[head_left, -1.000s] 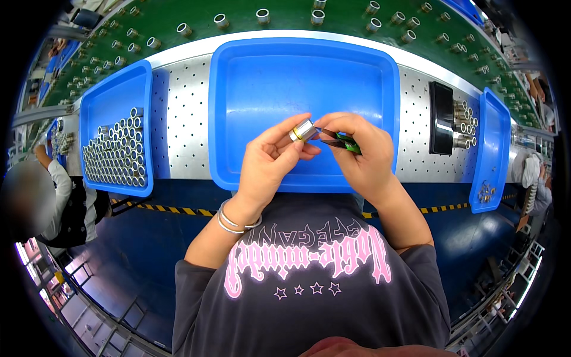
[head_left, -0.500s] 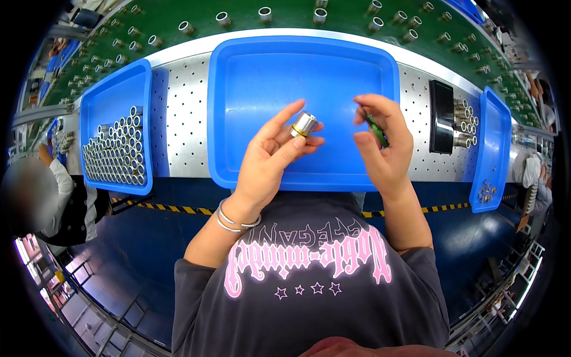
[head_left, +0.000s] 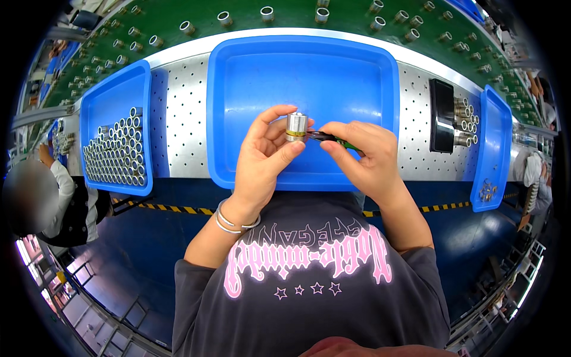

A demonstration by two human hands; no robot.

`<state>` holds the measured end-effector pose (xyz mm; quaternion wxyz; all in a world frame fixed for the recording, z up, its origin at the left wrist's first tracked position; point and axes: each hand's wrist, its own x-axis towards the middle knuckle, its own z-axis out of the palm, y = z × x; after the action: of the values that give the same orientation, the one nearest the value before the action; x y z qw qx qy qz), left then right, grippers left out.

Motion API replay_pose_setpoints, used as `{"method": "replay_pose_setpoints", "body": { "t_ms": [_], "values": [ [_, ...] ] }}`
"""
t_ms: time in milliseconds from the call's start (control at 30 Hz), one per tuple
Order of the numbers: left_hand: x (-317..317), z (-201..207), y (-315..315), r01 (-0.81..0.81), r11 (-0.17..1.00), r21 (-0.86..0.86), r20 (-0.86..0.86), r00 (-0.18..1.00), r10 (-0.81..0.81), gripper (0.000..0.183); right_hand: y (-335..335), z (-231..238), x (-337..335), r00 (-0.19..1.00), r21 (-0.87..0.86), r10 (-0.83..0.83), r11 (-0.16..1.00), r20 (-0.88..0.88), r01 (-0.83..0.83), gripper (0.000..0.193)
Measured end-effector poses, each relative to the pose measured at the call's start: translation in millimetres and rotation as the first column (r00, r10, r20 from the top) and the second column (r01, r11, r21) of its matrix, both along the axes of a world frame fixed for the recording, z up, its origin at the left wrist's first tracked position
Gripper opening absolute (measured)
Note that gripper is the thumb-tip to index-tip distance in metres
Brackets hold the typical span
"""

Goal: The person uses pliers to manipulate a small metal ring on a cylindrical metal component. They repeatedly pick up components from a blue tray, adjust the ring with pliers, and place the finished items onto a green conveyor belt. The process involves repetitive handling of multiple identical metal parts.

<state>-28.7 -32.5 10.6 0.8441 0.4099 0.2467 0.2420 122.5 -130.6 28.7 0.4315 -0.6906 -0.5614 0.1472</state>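
Over the middle blue tray (head_left: 303, 41), my left hand (head_left: 264, 154) grips a short silver metal cylinder (head_left: 297, 122) upright between thumb and fingers. A yellowish band (head_left: 295, 133) runs around the cylinder's lower part. My right hand (head_left: 369, 152) is closed around small pliers (head_left: 324, 136) with dark jaws and green-and-black handles. Their thin tips meet the cylinder's right side at the band. Whether they grip the band, I cannot tell. My right fingers cover most of the handles.
A left blue tray (head_left: 148, 89) holds rows of metal cylinders (head_left: 122, 154). To the right are a black box (head_left: 441, 116), several cylinders (head_left: 467, 126) and a blue tray (head_left: 491, 149) with small parts. Beyond, a green surface (head_left: 250, 25) carries scattered cylinders. Another person (head_left: 53, 202) is at far left.
My right hand has moved left and turned, bringing the pliers' tips to the cylinder. My left hand has tipped the cylinder more upright and shifted it slightly left.
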Motion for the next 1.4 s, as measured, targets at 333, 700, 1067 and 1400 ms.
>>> {"method": "replay_pose_setpoints", "body": {
  "t_ms": [333, 700, 1067, 1400],
  "values": [
    [0.7, -0.6, -1.3, 0.006, 0.995, 0.098, -0.050, 0.999, -0.001, 0.047, 1.6, -2.5, -0.6, 1.000, 0.026, -0.005, 1.000, -0.024, 0.005, 0.011],
    [1.8, -1.7, -2.1, 0.001, 0.995, 0.103, -0.056, 0.998, 0.005, 0.048, 1.4, -5.3, 1.0, 1.000, 0.034, -0.007, 0.999, -0.019, 0.007, 0.010],
    [1.6, -0.6, -1.1, 0.023, 0.997, 0.079, -0.065, 0.998, -0.018, 0.050, 1.1, -2.3, 1.3, 0.998, 0.008, 0.000, 1.000, -0.060, 0.000, 0.012],
    [2.8, -2.3, -1.9, 0.021, 0.995, 0.095, -0.056, 0.998, -0.016, 0.051, 1.3, -4.4, 1.5, 0.998, 0.022, 0.003, 1.000, -0.062, -0.002, 0.011]
  ]
}}
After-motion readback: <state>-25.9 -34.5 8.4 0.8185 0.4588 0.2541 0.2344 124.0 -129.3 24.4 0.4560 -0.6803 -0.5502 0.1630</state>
